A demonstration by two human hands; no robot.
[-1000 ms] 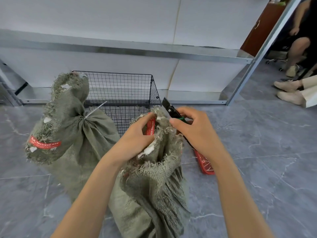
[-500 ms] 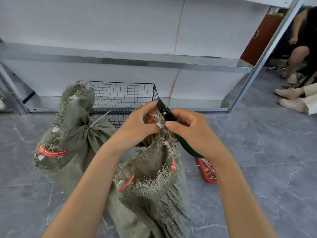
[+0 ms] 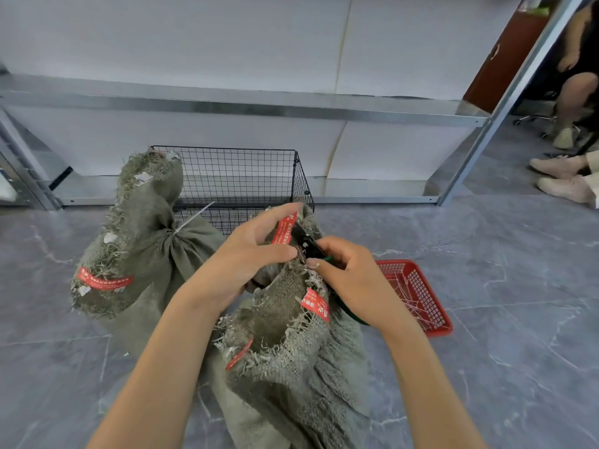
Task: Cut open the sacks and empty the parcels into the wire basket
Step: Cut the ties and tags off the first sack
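Note:
Two green woven sacks stand on the grey floor in front of a black wire basket [image 3: 240,176]. The near sack [image 3: 291,361] has its frayed mouth gathered up; my left hand [image 3: 249,254] grips that bunched top by a red tape label. My right hand [image 3: 350,280] holds a black cutter with a green handle [image 3: 308,244], its blade against the gathered neck. The far sack [image 3: 142,251] on the left is tied shut with a white zip tie [image 3: 194,215]. No parcels are visible.
A small red plastic basket [image 3: 418,296] holding cut ties lies on the floor right of my right hand. A metal shelf rack [image 3: 246,105] with white panels stands behind the wire basket. Another person's legs and shoes [image 3: 564,176] are at the far right.
The view shifted, and both hands stay at the near sack's neck. The cutter blade has gone from above the sack top down into the gathered cloth. The sack's mouth has sagged lower.

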